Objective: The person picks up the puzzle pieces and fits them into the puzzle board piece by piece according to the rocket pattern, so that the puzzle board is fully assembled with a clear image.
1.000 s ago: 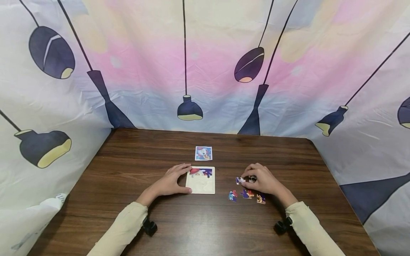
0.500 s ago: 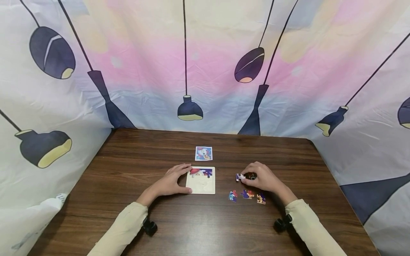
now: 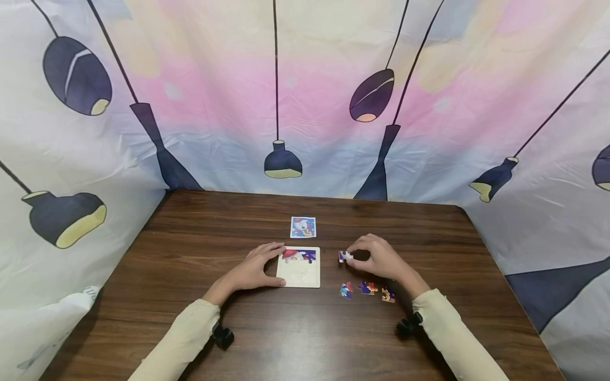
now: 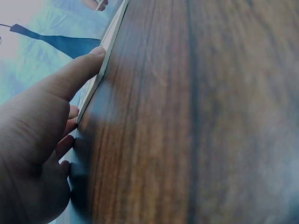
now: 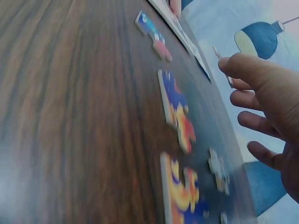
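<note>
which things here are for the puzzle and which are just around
Part of the job:
- puzzle board, steadied by the left hand
- puzzle piece, pinched by the right hand
- loose pieces
- picture card, probably the guide

Just around:
- lamp-print backdrop
- wrist cameras
- wooden table, only the work surface

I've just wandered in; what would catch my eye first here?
Probably the backdrop behind the table, printed with big dark lamps. Next, the left hand holds the puzzle board mid-table, while, to the board's right, the right hand pinches a piece. Loose pieces lie nearby.
</note>
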A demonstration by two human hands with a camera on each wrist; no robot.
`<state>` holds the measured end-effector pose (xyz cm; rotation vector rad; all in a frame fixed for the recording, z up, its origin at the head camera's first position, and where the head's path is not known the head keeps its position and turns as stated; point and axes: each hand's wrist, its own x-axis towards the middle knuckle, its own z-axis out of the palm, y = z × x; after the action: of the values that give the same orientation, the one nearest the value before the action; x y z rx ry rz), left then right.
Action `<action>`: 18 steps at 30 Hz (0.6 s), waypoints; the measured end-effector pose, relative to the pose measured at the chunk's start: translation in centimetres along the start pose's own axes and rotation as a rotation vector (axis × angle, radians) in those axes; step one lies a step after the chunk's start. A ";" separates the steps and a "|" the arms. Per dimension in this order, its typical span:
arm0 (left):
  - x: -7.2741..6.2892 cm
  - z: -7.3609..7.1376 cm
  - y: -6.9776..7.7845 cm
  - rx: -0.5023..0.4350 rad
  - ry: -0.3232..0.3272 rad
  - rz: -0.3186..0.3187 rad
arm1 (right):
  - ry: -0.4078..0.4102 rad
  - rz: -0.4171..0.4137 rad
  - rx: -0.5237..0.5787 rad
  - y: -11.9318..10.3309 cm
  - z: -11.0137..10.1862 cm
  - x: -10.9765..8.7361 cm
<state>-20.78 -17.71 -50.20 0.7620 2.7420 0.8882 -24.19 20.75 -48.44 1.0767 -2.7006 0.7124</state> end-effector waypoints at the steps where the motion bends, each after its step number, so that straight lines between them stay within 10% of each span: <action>1: 0.0 0.0 0.0 -0.001 0.000 0.000 | -0.001 -0.002 0.002 -0.2 0.1 0.2; 18: 0.0 -0.1 0.1 -0.015 -0.003 -0.004 | -0.018 -0.046 0.046 -3.6 2.9 3.6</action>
<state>-20.73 -17.69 -50.10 0.7547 2.7306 0.9048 -24.27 14.94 -48.53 1.1572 -2.6775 0.7638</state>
